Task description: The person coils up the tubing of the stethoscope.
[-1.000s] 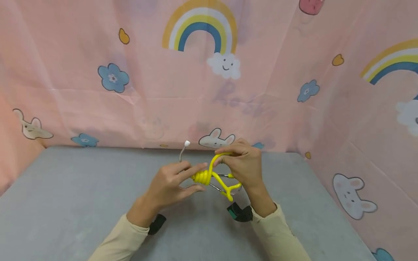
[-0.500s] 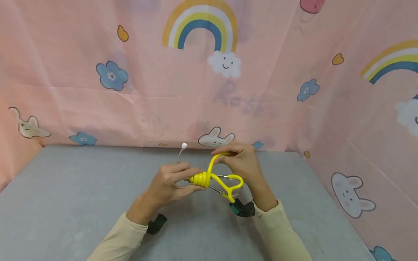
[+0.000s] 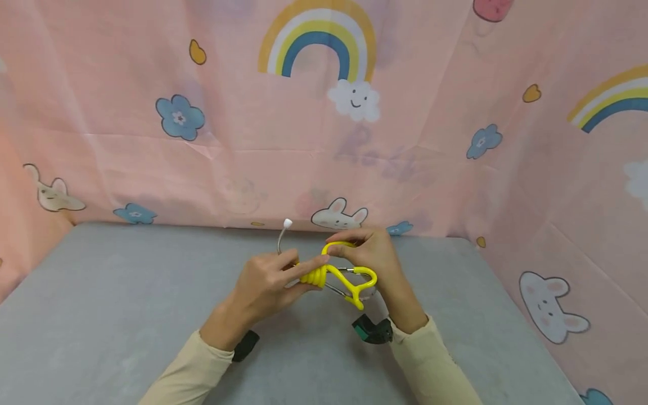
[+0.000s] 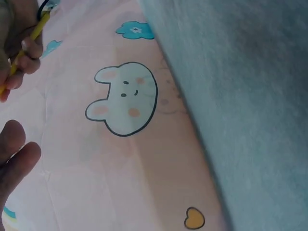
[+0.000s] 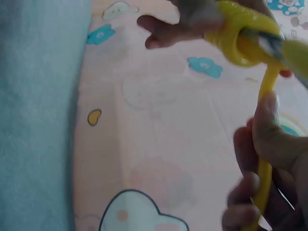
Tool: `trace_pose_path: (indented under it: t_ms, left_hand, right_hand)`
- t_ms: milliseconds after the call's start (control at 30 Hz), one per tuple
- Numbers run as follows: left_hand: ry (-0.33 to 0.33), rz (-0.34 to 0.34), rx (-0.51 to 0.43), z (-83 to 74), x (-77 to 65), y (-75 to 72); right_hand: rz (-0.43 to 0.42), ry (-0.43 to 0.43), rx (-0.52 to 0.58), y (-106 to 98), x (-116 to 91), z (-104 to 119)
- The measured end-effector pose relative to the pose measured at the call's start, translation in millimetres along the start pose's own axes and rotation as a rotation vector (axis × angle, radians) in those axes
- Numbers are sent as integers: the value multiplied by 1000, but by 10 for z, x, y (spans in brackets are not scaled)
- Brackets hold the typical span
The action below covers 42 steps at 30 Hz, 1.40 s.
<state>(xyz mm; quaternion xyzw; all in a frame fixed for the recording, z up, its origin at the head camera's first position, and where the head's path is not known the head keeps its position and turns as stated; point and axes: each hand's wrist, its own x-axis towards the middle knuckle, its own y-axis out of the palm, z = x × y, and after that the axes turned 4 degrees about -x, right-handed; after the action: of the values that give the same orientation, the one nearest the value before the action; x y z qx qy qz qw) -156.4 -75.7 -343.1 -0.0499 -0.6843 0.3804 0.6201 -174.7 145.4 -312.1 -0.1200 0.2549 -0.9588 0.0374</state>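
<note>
A yellow stethoscope is held up above the table, its tubing wound in a tight coil (image 3: 314,277) around the metal ear tubes. At the coil's left end my left hand (image 3: 263,281) grips it, the index finger stretched over the top. One white ear tip (image 3: 288,223) sticks up behind that hand. My right hand (image 3: 374,256) pinches the tubing just above the coil, where it arcs upward. In the right wrist view its fingers curl along the tube (image 5: 264,175), which comes off the coil. The left wrist view shows only part of my left fingers (image 4: 21,154).
The grey table (image 3: 126,309) extends around both hands. A pink printed cloth (image 3: 228,112) hangs behind it and along the right side. Dark wrist camera mounts (image 3: 373,330) sit under both wrists, close below the stethoscope.
The right hand has come lower and nearer the coil, and the tubing arc between them is shorter. The left index finger drew back, then stretched over the coil again.
</note>
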Motion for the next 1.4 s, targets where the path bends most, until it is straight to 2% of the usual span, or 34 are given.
trace_pose_path:
  t_ms: [100, 200, 367, 433, 533, 600, 700, 833, 933, 1067, 1167, 1300, 1400]
  left_hand:
    - [-50, -8, -69, 12, -9, -14]
    - [-100, -57, -156, 36, -15, -22]
    - [-175, -168, -239, 82, -15, -55]
    - [-207, -190, -235, 98, -10, -77]
    - [-268, -225, -224, 126, -10, -121]
    - [-299, -255, -208, 144, -12, -148]
    - [-340, -277, -178, 170, -23, -167]
    - [-388, -264, -106, 182, -36, -170]
    - [-416, -257, -59, 174, -38, -171]
    - [-441, -282, 13, 167, -23, -154]
    - [-451, -294, 82, 159, -22, -129]
    - [-453, -264, 156, 132, -28, -103]
    - [-447, -219, 209, 116, -36, -96]
  right_hand:
    - [77, -38, 35, 0, 19, -29]
    - [139, -100, 56, -14, 29, -69]
    - [183, -201, -26, -17, 14, -117]
    - [221, -179, -23, 1, 7, -117]
    - [316, -128, 39, 41, 8, -101]
    - [367, -108, 81, 59, -2, -86]
    - [419, -136, 106, 63, -32, -66]
    - [479, -153, 161, 78, -68, -33]
    - [508, -135, 281, 120, -67, -12]
    - [489, -90, 455, 222, -40, -8]
    - [467, -38, 534, 289, -33, -24]
    - [444, 1, 572, 302, -51, -49]
    - [443, -43, 536, 284, -64, -48]
